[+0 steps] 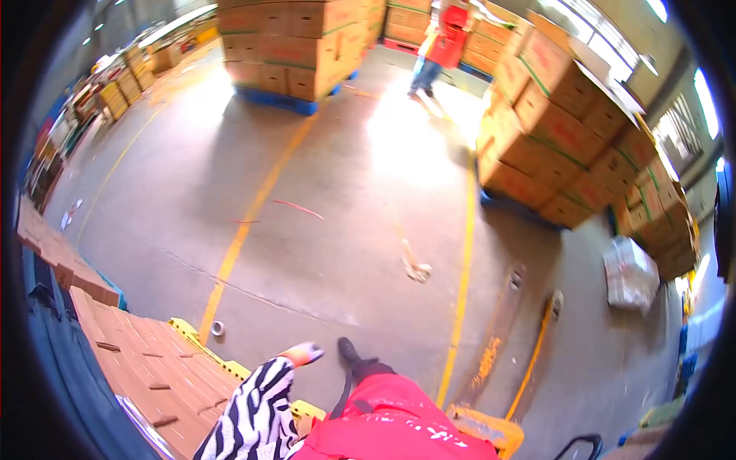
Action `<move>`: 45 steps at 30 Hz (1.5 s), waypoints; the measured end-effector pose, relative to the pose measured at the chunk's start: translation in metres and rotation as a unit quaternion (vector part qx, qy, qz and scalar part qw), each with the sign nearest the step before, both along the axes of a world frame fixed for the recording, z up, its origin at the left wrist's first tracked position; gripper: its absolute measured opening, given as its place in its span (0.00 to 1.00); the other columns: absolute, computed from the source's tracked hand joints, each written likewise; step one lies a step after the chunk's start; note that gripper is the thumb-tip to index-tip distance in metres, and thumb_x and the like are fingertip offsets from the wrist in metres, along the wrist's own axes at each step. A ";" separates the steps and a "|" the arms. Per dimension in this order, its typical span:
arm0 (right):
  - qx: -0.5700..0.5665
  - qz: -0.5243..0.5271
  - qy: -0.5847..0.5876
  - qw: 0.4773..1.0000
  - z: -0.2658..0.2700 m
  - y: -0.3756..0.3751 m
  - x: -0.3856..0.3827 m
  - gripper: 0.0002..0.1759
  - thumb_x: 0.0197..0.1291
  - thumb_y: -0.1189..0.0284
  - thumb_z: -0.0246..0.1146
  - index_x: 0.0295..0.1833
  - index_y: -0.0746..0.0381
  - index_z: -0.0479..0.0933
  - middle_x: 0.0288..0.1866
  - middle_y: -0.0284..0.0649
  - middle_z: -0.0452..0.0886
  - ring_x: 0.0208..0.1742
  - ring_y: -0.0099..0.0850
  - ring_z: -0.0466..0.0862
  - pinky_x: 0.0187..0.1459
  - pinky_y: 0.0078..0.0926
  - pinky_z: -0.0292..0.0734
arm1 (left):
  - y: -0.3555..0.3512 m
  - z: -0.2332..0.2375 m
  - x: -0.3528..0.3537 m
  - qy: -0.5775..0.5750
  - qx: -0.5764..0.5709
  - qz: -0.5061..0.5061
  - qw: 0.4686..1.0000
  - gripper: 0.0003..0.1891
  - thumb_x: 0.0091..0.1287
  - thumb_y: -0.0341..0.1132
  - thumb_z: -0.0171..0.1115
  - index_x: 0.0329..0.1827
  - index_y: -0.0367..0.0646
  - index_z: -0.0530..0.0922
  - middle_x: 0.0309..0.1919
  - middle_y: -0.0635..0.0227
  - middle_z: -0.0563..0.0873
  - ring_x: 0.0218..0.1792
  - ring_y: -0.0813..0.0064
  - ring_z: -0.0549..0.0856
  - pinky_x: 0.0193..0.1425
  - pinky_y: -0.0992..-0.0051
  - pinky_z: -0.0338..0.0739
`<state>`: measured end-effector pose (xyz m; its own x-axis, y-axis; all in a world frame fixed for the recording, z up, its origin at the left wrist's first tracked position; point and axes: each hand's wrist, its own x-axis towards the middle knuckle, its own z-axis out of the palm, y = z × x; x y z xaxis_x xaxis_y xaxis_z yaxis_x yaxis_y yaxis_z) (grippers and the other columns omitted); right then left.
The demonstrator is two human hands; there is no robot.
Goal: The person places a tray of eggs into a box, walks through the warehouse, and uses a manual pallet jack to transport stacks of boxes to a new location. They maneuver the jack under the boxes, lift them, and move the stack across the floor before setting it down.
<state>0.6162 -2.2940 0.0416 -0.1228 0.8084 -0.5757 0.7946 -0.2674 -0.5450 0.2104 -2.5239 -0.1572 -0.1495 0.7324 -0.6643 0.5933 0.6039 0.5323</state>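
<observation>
My left hand (pixel 304 353) hangs in front of the zebra-striped sleeve (pixel 257 402), beside my pink-red apron (pixel 395 414). It looks small and slightly blurred, with its fingers loosely extended and nothing visible in them. Nearest to it are my dark shoe (pixel 347 349) on the concrete floor and the stacked flat brown cardboard (pixel 146 356) to the left. Yellow perforated edging (pixel 203 345) runs along the cardboard's near side. My right hand is out of view.
Carton stacks stand on blue pallets at the back (pixel 287 46) and right (pixel 560 130). A person in a red apron (pixel 448 38) stands far ahead. Worn orange pallet-jack forks (pixel 491 356) extend at right. A wrapped white bundle (pixel 631 274), a tape roll (pixel 218 329) and loose strapping (pixel 299 207) lie around.
</observation>
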 end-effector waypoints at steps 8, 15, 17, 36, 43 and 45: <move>0.001 0.145 0.032 0.989 -0.044 0.106 -0.358 0.09 0.48 0.63 0.62 0.30 0.56 0.74 0.23 0.38 0.75 0.23 0.37 0.77 0.29 0.33 0.70 | 0.040 0.014 -0.238 -0.051 0.228 0.307 0.923 0.25 0.65 0.48 0.56 0.57 0.37 0.75 0.55 0.53 0.79 0.58 0.61 0.77 0.61 0.69 0.70; 0.020 0.266 0.045 0.963 -0.015 0.125 -0.663 0.09 0.49 0.62 0.61 0.28 0.55 0.72 0.22 0.37 0.73 0.22 0.38 0.76 0.27 0.33 0.69 | -0.305 -0.032 -0.402 0.058 -0.225 0.374 0.898 0.28 0.61 0.57 0.51 0.53 0.45 0.78 0.53 0.55 0.81 0.54 0.58 0.79 0.57 0.65 0.73; 0.023 0.282 0.048 0.958 -0.010 0.117 -0.733 0.09 0.49 0.61 0.60 0.28 0.54 0.72 0.21 0.37 0.73 0.21 0.38 0.75 0.27 0.33 0.69 | -0.353 0.001 -0.455 0.071 -0.276 0.352 0.891 0.30 0.58 0.60 0.53 0.53 0.45 0.79 0.53 0.56 0.81 0.53 0.60 0.80 0.55 0.64 0.74; 0.018 0.266 0.051 0.963 -0.027 0.096 -1.271 0.12 0.52 0.58 0.58 0.24 0.52 0.69 0.17 0.35 0.69 0.17 0.38 0.73 0.21 0.35 0.66 | -0.177 0.089 -0.959 0.000 0.129 0.354 0.926 0.29 0.64 0.54 0.52 0.62 0.44 0.71 0.58 0.56 0.77 0.60 0.58 0.75 0.63 0.65 0.68; 0.016 0.234 0.064 0.970 -0.033 0.111 -1.446 0.13 0.53 0.57 0.57 0.22 0.51 0.67 0.15 0.34 0.67 0.15 0.38 0.72 0.20 0.35 0.65 | -0.459 0.016 -0.945 0.189 -0.157 0.803 0.543 0.21 0.54 0.45 0.57 0.40 0.35 0.82 0.39 0.45 0.84 0.42 0.46 0.84 0.45 0.56 0.76; 0.018 0.216 0.068 0.974 -0.037 0.113 -1.484 0.14 0.53 0.57 0.56 0.22 0.51 0.67 0.15 0.34 0.67 0.15 0.38 0.71 0.19 0.35 0.64 | -0.515 -0.012 -0.937 0.161 -0.197 0.807 0.532 0.22 0.56 0.49 0.56 0.42 0.39 0.82 0.40 0.48 0.84 0.44 0.46 0.82 0.48 0.57 0.76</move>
